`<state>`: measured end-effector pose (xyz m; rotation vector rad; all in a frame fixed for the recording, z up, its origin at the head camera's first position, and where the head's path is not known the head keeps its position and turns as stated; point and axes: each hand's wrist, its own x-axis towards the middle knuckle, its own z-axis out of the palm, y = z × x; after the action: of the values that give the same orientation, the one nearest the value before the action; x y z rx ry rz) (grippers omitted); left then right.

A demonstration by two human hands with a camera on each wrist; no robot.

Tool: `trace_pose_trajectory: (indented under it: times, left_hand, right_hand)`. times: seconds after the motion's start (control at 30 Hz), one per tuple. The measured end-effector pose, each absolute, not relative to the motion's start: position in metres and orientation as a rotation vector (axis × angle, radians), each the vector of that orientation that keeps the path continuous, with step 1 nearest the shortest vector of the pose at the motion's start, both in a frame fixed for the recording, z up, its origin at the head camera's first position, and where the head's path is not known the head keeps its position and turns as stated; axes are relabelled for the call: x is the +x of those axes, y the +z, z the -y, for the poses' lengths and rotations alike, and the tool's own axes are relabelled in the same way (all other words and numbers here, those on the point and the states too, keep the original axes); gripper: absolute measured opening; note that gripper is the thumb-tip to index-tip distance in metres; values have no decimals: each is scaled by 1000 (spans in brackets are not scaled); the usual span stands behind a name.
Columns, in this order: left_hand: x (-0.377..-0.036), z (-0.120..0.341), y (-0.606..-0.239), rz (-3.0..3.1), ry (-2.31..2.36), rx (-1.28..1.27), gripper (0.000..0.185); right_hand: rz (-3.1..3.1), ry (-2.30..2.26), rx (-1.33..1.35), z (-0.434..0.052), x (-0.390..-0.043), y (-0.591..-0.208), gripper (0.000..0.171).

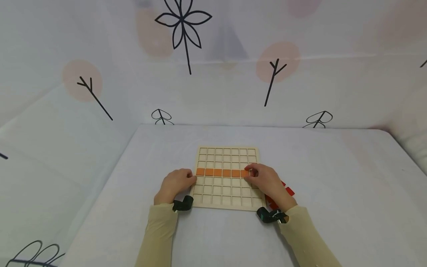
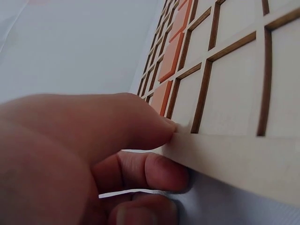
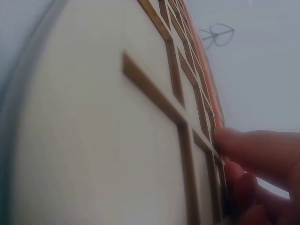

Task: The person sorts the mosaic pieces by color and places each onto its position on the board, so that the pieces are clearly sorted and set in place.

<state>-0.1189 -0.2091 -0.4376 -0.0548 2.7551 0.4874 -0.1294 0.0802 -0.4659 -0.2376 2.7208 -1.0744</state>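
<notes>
A pale wooden grid board lies flat on the white cloth. One row of orange tiles runs across its middle. My left hand holds the board's left edge; in the left wrist view the thumb lies on top of the board and a finger curls beneath, close to the orange tiles. My right hand pinches an orange tile at the right end of that row. In the right wrist view its fingertips touch the board by the orange row.
Several loose red-orange tiles lie on the cloth just right of the board, partly hidden by my right wrist. White cloth walls printed with black tree drawings enclose the table at the back and both sides.
</notes>
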Motion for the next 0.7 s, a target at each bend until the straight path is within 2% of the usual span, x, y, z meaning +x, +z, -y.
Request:
trace_pose_trajectory:
  times: [0.7]
  left_hand:
    - [-118, 209, -436, -2760, 491, -41, 23]
  right_hand:
    - [-2495, -1261, -259, -103, -133, -452, 36]
